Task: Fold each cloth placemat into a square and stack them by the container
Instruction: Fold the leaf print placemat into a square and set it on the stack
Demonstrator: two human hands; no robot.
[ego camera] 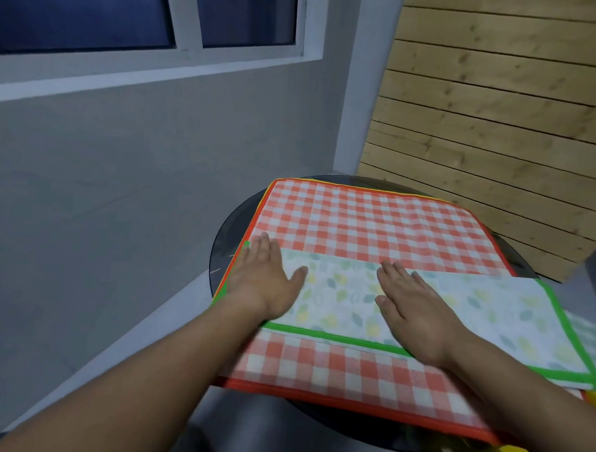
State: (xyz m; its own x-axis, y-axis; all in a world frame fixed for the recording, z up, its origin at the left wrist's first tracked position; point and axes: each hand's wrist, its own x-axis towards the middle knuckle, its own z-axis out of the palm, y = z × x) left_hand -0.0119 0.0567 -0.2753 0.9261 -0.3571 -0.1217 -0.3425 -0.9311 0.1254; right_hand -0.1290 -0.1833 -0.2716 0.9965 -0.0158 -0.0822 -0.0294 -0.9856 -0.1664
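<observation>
Green-edged leaf mat [474,312], folded into a long strip, lies across a red check mat [375,225] on a round dark table [220,243]. Left hand [263,279] and right hand [409,306] flat, fingers straight, pressing the strip's left half.

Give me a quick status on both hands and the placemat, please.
Left hand and right hand open, flat on the green-edged placemat. Folded to a strip, not yet square, atop the red checked placemat. Nothing else on it.
</observation>
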